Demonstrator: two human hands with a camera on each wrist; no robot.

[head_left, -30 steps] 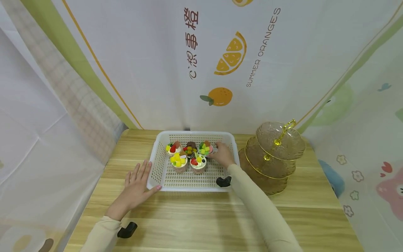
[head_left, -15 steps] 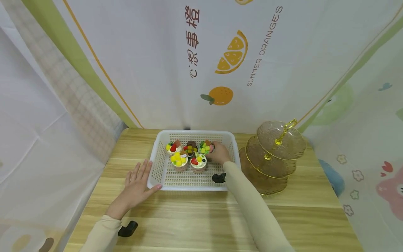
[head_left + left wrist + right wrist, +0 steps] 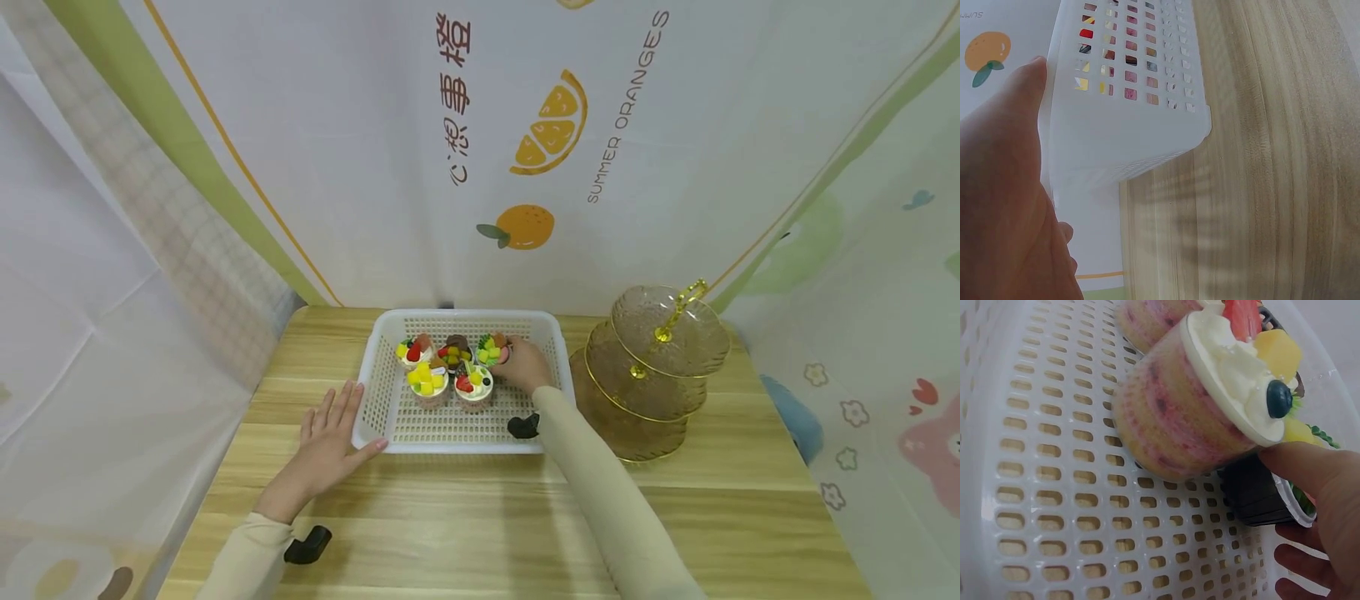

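Note:
A white basket (image 3: 457, 446) with perforated walls stands on the wooden table, holding several toy dessert cups topped with cream and fruit. Inside it at the right, my right hand (image 3: 527, 367) grips a black dessert cup (image 3: 1257, 490) with green and yellow toppings, thumb on the near side and fingers on the other. Close to that thumb sits a clear cup (image 3: 1175, 403) with pink layers, cream and a blueberry. At the basket's left front corner rests my left hand (image 3: 324, 446), fingers straight along the side and thumb on the front rim.
A three-tier cake stand (image 3: 660, 375) of tinted plates with gold edges and a gold handle stands right of the basket. Behind the table hangs a printed white cloth (image 3: 360, 167). Black camera mounts (image 3: 307, 546) show at both wrists.
My right hand has moved slightly left and closed round the black dessert cup. The left hand has kept its place on the basket.

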